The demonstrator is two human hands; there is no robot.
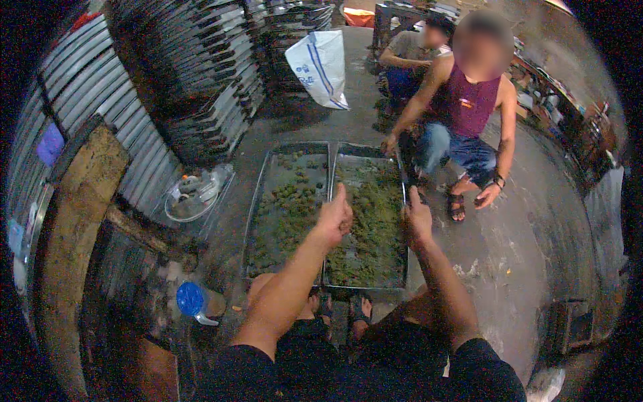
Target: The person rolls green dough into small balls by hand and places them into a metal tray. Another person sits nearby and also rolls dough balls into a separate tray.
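Two long, dark-rimmed trays lie side by side on the floor before me. Green-brown clumps of loose material are spread over the left tray [258, 201] and more thickly over the right tray [365, 289]. My left hand [337, 216] is on the inner rim of the right tray, thumb pointing forward along it, fingers curled. At that tray's outer rim, my right hand [418, 216] is closed around the edge, thumb also forward. The undersides of both grips are hidden.
A co-worker [467, 105] squats at the far right, one hand near the tray's far corner; another person [407, 60] sits behind. Stacked trays [221, 120] rise at the left. A white woven sack [321, 70], a plastic bag [198, 193] and a blue-lidded jug [193, 300] stand or lie about.
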